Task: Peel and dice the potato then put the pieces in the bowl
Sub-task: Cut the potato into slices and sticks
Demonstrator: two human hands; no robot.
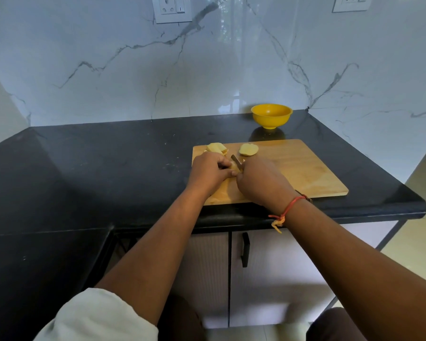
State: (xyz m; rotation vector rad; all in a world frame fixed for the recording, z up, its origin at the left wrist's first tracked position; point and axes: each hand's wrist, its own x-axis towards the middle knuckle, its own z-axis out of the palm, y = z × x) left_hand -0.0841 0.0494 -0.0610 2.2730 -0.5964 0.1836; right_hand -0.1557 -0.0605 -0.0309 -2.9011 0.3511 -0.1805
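Observation:
On the wooden cutting board (pixel 293 168), my left hand (pixel 208 172) holds a peeled potato piece (pixel 234 167) with curled fingers. My right hand (pixel 260 180) grips a knife (pixel 236 159), whose blade rests against that piece; the handle is hidden in my fist. A peeled potato half (pixel 248 149) lies at the board's far edge. Cut slices (pixel 216 147) sit at the far left corner. The yellow bowl (pixel 271 115) stands beyond the board by the wall and looks empty.
The board lies on a black counter (pixel 96 168) near its front edge. Marble walls rise behind and to the right. White cabinet doors with a black handle (pixel 245 252) are below the counter.

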